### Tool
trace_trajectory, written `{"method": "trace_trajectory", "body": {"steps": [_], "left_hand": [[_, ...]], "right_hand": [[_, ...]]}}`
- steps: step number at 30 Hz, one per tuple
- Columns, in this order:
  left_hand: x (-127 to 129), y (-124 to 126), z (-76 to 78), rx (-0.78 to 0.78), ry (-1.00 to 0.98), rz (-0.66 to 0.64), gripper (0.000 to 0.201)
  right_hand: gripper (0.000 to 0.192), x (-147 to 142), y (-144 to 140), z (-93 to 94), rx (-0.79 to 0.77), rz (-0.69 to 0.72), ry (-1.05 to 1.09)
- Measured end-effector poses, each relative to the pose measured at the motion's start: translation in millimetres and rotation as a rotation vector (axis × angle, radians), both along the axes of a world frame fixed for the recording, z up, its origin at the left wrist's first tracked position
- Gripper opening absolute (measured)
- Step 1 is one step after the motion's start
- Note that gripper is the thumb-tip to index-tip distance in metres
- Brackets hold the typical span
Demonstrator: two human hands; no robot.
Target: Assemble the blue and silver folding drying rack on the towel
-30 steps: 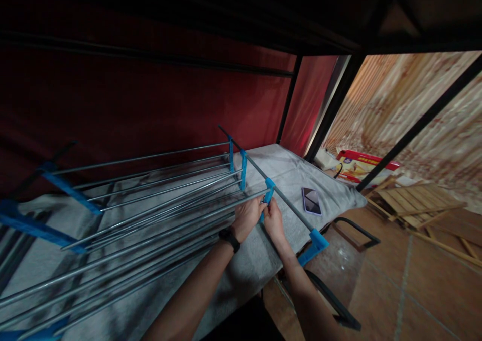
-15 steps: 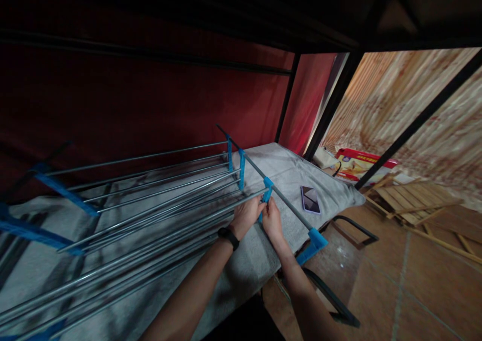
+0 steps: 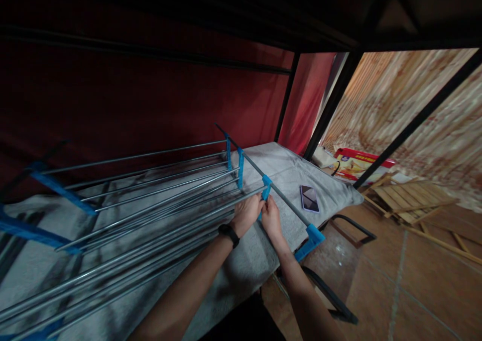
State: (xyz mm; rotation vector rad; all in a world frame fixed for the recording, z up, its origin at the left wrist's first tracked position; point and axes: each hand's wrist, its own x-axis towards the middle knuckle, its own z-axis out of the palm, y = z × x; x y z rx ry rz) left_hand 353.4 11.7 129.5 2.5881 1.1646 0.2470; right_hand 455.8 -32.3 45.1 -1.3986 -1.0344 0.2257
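Observation:
A rack of thin metal tubes (image 3: 150, 226) with blue plastic brackets lies across the grey bedding (image 3: 276, 155). At its right end, both hands meet at one blue bracket (image 3: 266, 182), which sits on a grey crossbar (image 3: 288, 202). My left hand (image 3: 247, 213), with a black band on the wrist, is closed around the bracket's lower part, close to the tube ends. Pressed against the same bracket from the right is my right hand (image 3: 270, 215), its fingers curled. The fingers hide the bracket's middle. Another blue bracket (image 3: 312, 240) caps the crossbar's near end.
A phone (image 3: 309, 199) lies on the bedding right of the crossbar. Dark bed-frame posts (image 3: 331, 107) and an overhead frame surround the bed. On the tiled floor are a folded wooden piece (image 3: 412, 200) and a red box (image 3: 361, 162). Black metal loops (image 3: 331, 293) stand beside the bed.
The view has shifted very slightly. Both hands stay at the same bracket, with no clear movement of the rack.

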Motion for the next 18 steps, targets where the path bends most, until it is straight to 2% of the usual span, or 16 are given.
{"method": "trace_trajectory", "body": {"steps": [7, 18], "left_hand": [[-3, 1, -8.5, 0.076, -0.015, -0.021, 0.038], [-5, -5, 8.3, 0.065, 0.044, -0.037, 0.037]], "right_hand": [[0.022, -3, 1, 0.5, -0.012, -0.026, 0.003], [0.024, -6, 0, -0.4, -0.034, -0.057, 0.008]]}}
